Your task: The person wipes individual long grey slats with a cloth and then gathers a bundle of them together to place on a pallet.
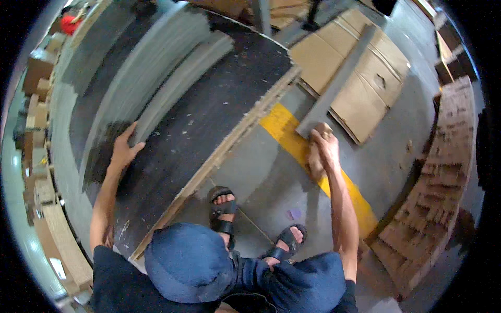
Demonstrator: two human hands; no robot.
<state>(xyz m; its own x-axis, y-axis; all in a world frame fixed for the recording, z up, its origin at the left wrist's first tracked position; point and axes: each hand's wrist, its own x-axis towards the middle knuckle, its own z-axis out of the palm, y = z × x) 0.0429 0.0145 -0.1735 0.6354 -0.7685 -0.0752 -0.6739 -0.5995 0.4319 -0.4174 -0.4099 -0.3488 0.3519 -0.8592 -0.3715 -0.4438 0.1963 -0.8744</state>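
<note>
My left hand (124,150) rests at the near end of a grey strip (177,81) on a dark board-topped table (209,120). Its thumb and forefinger are spread by that end. Wider grey strips (130,78) lie alongside, farther left. Down at my right, my right hand (327,147) is closed around a brown, blurred thing (314,159) whose kind I cannot make out. It is at the near end of another grey strip (339,83), which slants over flat cardboard (373,88). Whether the hand also grips this strip cannot be seen.
The table's rough pale edge (209,172) runs diagonally before me. A yellow floor line (292,135) passes under my right hand. At the right stands a long stack of brown cardboard pieces (433,182). Boxes (39,120) line the far left. My sandalled feet (224,208) are below.
</note>
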